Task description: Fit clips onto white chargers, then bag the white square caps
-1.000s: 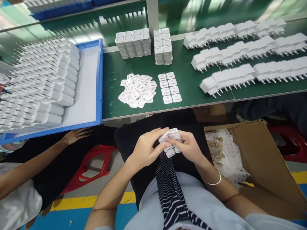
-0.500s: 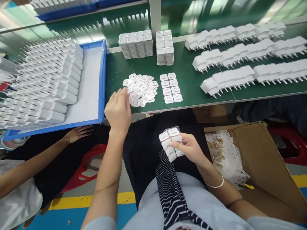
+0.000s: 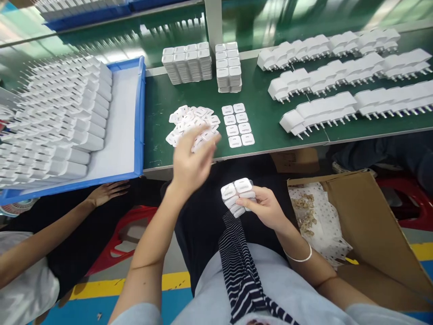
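Note:
My right hand (image 3: 267,208) is over my lap, shut on a small block of white square plastic caps (image 3: 237,192) held side by side. My left hand (image 3: 191,160) is blurred in motion at the near edge of the green bench (image 3: 158,106). It covers the near side of a loose pile of the same white caps (image 3: 187,118). White shows between its fingers, but I cannot tell whether it holds a cap. Beside the pile lies a flat two-wide grid of caps (image 3: 237,124).
Two stacked blocks of caps (image 3: 187,61) stand at the back. Rows of white plug chargers (image 3: 338,76) fill the right. A blue tray (image 3: 139,113) of chargers sits left, a co-worker's hand (image 3: 106,192) below it. An open cardboard box (image 3: 365,216) stands at my right.
My left hand left the cap block, reached to the pile's left edge, then swept right and nearer over the pile. My right hand kept the block, tilting it slightly.

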`<state>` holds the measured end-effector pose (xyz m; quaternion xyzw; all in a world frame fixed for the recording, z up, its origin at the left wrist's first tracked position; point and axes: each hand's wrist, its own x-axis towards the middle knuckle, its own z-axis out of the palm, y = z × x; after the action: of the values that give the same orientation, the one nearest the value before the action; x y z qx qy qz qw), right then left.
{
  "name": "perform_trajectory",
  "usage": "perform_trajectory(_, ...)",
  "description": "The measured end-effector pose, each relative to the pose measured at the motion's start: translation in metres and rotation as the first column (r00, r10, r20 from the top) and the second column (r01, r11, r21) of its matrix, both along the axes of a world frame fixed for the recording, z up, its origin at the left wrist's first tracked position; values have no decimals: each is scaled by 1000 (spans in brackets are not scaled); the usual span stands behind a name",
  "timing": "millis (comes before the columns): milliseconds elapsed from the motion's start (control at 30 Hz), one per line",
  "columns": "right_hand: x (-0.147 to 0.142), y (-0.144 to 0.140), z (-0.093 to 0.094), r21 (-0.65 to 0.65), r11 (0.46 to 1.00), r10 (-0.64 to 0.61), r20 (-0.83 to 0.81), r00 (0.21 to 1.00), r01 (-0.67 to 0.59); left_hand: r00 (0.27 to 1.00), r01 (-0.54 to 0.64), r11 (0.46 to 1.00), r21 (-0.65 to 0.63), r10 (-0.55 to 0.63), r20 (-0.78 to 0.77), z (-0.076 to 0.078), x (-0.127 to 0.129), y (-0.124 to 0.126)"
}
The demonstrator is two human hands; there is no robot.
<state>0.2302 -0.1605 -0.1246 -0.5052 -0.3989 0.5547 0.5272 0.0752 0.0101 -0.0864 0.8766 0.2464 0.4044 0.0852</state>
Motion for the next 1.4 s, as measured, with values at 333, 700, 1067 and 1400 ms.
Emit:
perform_trajectory(333,-4,3,4,159,983,51,237,970,-90,925,324,841,-434,-377,-40,0,-19,-71)
perform_trajectory(700,-1,-1,0,170,970,130,248,960,-175,940,278,570,-773,-326,98,0,-16,-80)
perform_trajectory(1067,-7,-3,0,81,997,2,61,998,-7,930,-299,920,-254,341,138,-8,-24,-60)
perform_trajectory(1400,-3,-1,-4,102,995,-27,135,990,14,973,232,950,-208,-230,34,-16,-22,-85)
